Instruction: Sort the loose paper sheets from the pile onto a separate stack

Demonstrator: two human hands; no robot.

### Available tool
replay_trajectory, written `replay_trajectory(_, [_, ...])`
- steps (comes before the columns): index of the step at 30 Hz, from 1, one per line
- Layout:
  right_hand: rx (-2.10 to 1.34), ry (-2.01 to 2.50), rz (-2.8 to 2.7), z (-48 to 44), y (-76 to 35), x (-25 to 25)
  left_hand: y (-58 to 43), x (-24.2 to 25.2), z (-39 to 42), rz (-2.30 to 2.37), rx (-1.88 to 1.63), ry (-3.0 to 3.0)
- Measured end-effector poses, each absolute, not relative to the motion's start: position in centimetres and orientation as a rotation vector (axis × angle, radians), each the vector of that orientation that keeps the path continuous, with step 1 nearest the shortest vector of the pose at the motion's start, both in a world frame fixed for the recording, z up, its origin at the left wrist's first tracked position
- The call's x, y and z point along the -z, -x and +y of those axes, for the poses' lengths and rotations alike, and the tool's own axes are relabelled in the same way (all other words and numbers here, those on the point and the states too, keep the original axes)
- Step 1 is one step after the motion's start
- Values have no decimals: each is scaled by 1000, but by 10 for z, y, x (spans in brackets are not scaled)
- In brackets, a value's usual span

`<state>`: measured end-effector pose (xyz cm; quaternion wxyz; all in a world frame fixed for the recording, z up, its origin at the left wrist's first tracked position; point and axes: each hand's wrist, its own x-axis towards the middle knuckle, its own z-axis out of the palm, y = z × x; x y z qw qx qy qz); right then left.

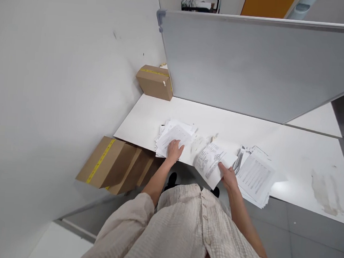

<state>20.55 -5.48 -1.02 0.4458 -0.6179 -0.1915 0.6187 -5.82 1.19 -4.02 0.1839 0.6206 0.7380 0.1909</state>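
Observation:
My right hand grips a printed sheet of paper by its right edge, thumb on top. The sheet is tilted and curved over the front edge of the white table. My left hand rests with fingers spread on a loose stack of papers at the left. To the right, close to my right hand, lies another stack of printed papers, partly overhanging the edge. Whether my right hand holds one sheet or several, I cannot tell.
A taped cardboard box sits at the table's back left corner. More cardboard boxes stand at the left below table height. A grey partition panel rises along the table's back. A white wall closes the left side.

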Motion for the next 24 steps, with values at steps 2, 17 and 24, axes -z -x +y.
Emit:
replay_trajectory(2, [-1501, 1542, -513, -60, -205, 8, 54, 47, 26, 2142, -418, -1787])
replay_trajectory(17, [-1457, 1630, -666, -66, -206, 8, 79, 28, 46, 2100, -559, -1561])
replay_trajectory(24, [-1258, 1725, -974, -45, -201, -31, 104, -38, 31, 1878, -1083, -1183])
